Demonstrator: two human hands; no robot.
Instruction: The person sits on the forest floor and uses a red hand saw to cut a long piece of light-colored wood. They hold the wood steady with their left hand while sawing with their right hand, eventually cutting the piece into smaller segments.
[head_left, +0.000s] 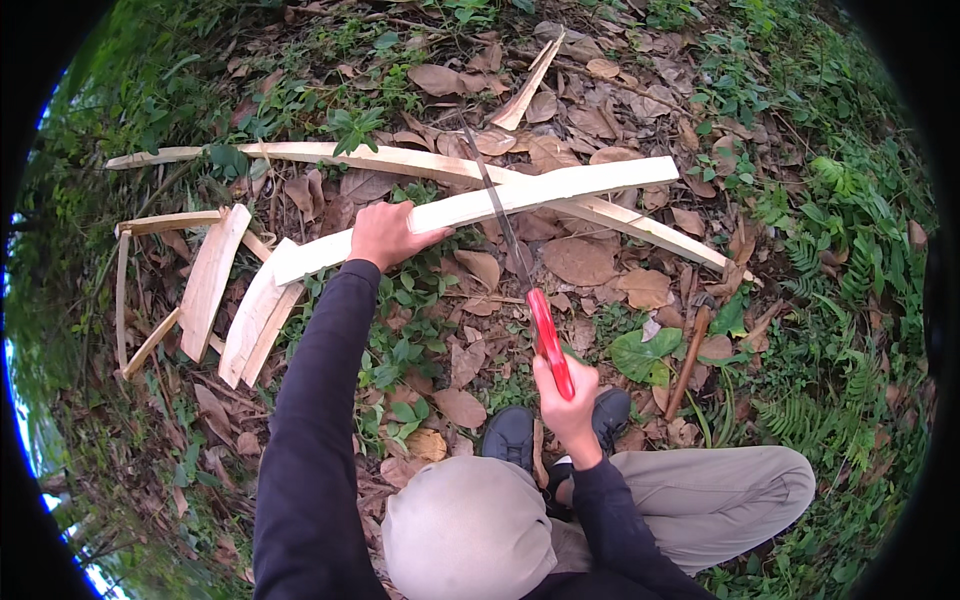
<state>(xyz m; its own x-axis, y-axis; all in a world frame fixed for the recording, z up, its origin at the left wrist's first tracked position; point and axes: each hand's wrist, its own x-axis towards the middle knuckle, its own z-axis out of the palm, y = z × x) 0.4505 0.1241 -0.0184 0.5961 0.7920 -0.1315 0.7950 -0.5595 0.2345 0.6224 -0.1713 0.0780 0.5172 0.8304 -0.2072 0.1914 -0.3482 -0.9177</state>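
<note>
A pale squared wooden beam (pixel 590 180) lies slantwise in front of me, its right part crossing over a long thin strip of wood (pixel 650 232). My left hand (pixel 388 236) is closed over the beam left of its middle, the thumb along the near edge. In my right hand (pixel 568 398) is a handsaw (pixel 546 340) with a red handle, gripped near the handle's rear end. Its narrow blade runs away from me across the beam, to the right of my left hand. How deep the blade sits in the wood cannot be made out.
Short boards (pixel 215 285) and thin strips lie at the left, some beneath the beam's left end. A split wood piece (pixel 530 85) lies at the far side. A wooden-handled hammer (pixel 688 365) is to the right of my shoes (pixel 510 436). Dry leaves and green plants cover the ground.
</note>
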